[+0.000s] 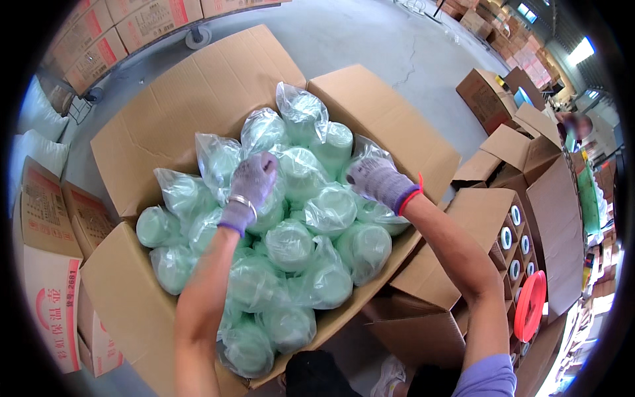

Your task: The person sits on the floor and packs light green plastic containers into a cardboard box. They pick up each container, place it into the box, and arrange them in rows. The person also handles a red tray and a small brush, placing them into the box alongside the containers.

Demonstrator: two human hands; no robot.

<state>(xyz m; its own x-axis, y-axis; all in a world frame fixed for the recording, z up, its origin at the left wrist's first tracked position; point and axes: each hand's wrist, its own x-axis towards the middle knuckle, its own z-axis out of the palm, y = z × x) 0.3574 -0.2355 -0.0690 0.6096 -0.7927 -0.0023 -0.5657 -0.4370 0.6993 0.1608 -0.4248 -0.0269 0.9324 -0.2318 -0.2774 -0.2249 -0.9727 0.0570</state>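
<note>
A large open carton (218, 79) in front of me holds many pale green rounded pieces, each wrapped in a clear plastic bag (301, 169). Grey-purple knit gloves cover both hands. My left hand (253, 180), with a bangle at its wrist, is closed above the wrapped pieces left of the middle. My right hand (380, 180), a red band at its wrist, is closed by the carton's right side, against another clear bag (370, 149). The fingertips of both hands are hidden, so what they grip does not show.
At right, an open partitioned carton (512, 231) holds several white-rimmed cylinders, with a red ring (530, 306) on top. More open boxes (489, 99) stand beyond, near another person (577, 126). Stacked cartons (159, 23) and white sacks (40, 155) are at left.
</note>
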